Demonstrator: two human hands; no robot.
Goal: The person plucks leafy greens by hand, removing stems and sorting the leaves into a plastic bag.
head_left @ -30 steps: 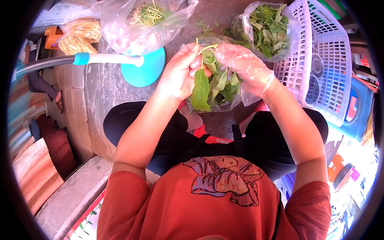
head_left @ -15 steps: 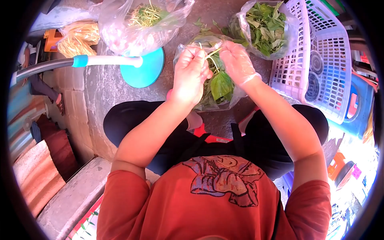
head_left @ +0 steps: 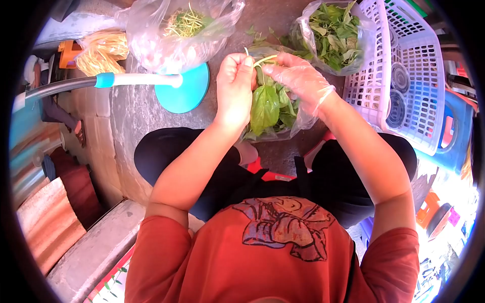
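Observation:
My bare left hand (head_left: 235,83) is closed, with thumb and index finger pinching a pale green leafy stem (head_left: 265,59). The other end of this stem is between the fingers of my right hand (head_left: 302,80), which wears a clear plastic glove. A broad green leaf (head_left: 264,107) hangs below my hands. Under them a clear plastic bag (head_left: 303,121) on the ground holds more green leaves. Up and to the left, a large clear bag (head_left: 151,43) has cut stems (head_left: 184,22) in it. At the upper right another bag contains leafy greens (head_left: 336,38).
A turquoise disc (head_left: 184,98) with a white-and-metal handle (head_left: 141,80) lies left of my hands. A white perforated basket (head_left: 369,76) and a blue plastic stool (head_left: 452,134) stand to the right. Another person's leg and sandalled foot (head_left: 79,130) show at the far left.
My left hand has turned more upright, and my right hand has shifted slightly right and down with fingers less curled. The hanging leaf has swung left.

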